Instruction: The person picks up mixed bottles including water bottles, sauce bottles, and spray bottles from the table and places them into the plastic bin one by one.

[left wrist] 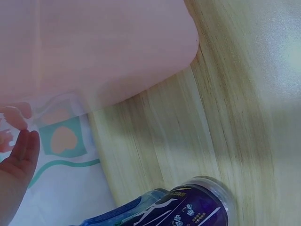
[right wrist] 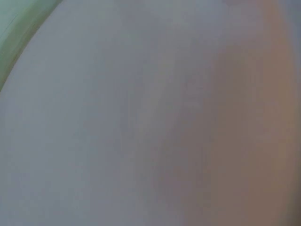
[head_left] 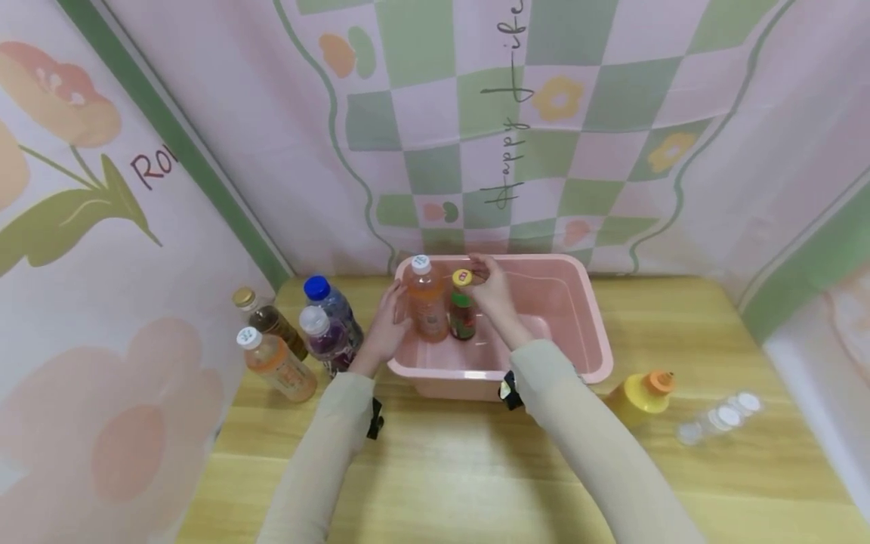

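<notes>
Two sleeved arms up from the near table edge, converging on the pink tub (head_left: 591, 332) ahead. Closer in, on the wooden table (head_left: 442, 468), nothing between the forearms. Left hand (head_left: 386, 326) at the tub's left wall, fingers spread against the side of the orange-drink bottle (head_left: 427, 302); whether merely touching or properly wrapped round, cannot tell from here. Right hand (head_left: 491, 289) just beyond, higher, fingers curled down over the yellow cap of the small red bottle (head_left: 462, 313), pinching it from above. Both bottles upright inside the tub, long axes vertical, caps up, standing just beside each other in the left half, the white-capped one on the left. So: small red bottle straight below the right hand, tall orange one directly right of the left palm; each hand nearest its own bottle. Right half of the tub bare.

Left wrist view: fingertips (left wrist: 21, 146) by the tub's pink wall, a purple-labelled bottle (left wrist: 197, 207) close under the wrist. Right wrist view: blur only.

Out to the left, four more bottles (head_left: 299, 332) upright in a cluster on the table. Out to the right, a yellow bottle (head_left: 642, 397) on its side, orange cap away from the tub, then a clear bottle (head_left: 720, 418) also lying down.
</notes>
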`<control>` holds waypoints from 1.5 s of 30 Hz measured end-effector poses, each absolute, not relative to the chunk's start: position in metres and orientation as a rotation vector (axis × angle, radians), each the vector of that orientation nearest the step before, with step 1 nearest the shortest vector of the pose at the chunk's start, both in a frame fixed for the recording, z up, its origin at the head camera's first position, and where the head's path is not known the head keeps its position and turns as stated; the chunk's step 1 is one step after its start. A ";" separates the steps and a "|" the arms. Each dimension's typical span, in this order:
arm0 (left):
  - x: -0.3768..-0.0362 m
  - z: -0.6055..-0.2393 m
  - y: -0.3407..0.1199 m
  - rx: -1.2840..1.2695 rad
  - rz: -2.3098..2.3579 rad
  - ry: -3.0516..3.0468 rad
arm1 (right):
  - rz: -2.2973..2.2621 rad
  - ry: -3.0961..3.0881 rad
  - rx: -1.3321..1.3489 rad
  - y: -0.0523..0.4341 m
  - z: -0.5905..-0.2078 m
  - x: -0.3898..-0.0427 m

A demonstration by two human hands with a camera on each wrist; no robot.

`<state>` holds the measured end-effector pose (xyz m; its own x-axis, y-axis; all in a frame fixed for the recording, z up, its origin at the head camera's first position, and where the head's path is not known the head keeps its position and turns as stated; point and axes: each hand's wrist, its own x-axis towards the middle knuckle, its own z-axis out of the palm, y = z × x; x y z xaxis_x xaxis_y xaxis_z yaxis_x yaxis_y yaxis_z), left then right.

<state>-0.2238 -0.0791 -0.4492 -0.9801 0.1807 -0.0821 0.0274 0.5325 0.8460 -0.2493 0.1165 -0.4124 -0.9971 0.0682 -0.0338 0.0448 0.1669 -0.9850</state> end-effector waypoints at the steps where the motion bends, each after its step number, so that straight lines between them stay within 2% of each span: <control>1: -0.224 -0.450 -0.080 0.178 1.435 2.608 | 2.014 -2.385 -0.108 0.118 -0.410 -0.248; 24: -0.225 -0.453 -0.081 0.181 1.457 2.605 | 2.204 -2.104 -0.097 0.186 -0.348 -0.194; 34: -0.224 -0.451 -0.080 0.179 1.460 2.595 | 2.356 -1.689 -0.098 0.229 -0.353 -0.170; 45: -0.224 -0.450 -0.080 0.184 1.479 2.588 | 2.409 -1.503 -0.098 0.285 -0.378 -0.145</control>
<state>-0.2238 -0.0802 -0.4505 -0.9804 0.1829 -0.0733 0.0297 0.5049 0.8627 -0.1455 0.2849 -0.3783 -0.9527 0.2871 0.0997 -0.2157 -0.4079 -0.8872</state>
